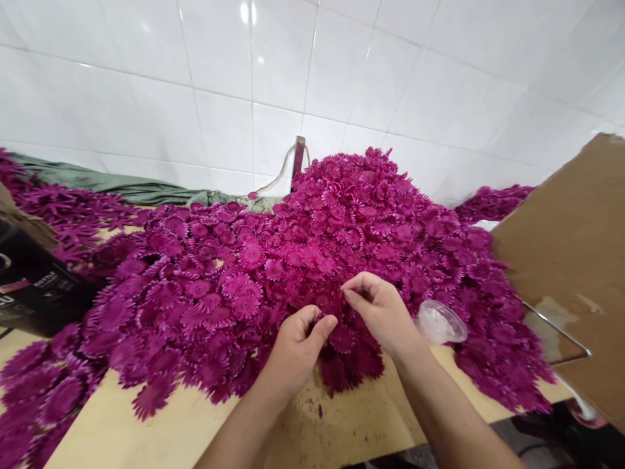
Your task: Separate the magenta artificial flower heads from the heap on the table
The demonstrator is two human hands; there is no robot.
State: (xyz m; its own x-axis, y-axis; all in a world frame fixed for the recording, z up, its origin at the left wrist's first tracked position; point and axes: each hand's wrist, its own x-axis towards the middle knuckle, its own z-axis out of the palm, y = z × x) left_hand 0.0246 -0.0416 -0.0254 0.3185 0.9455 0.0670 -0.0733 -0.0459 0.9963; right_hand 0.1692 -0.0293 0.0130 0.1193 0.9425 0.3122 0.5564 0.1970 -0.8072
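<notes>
Flowers (342,228), magenta and heaped across your pale tabletop (146,423) before a white-tiled wall (219,124), lie between black printed packaging (43,280) and brown cardboard (576,228) as your left hand (297,342) and right hand (383,316) pinch fingertips together over the near edge, anything between them too small to tell.

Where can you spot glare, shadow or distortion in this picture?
Head view: small glare spots on the white tiled wall near the top; grout lines splay upward, likely perspective or wide-lens distortion; magenta flower pieces just below the hands look darker, apparently shadowed.
</notes>
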